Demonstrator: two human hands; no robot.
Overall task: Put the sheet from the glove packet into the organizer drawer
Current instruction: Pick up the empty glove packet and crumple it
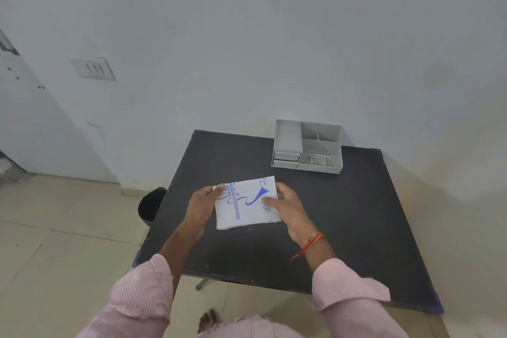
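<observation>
Dark matte bench (343, 217) pushed against a plain pale wall (247, 49), beige floor tiles (55, 241) below, black bin (151, 207) tucked at the left edge. Glove packet (245, 204) held just above the bench, left hand (201, 207) and right hand (286, 207) both closed on its sides. White organizer (307, 147) at the back, near the wall, drawers closed.

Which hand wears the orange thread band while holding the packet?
The right hand, gripping the glove packet at its right edge; an orange band circles that wrist. The left hand, on the opposite edge, has a bare wrist.
</observation>
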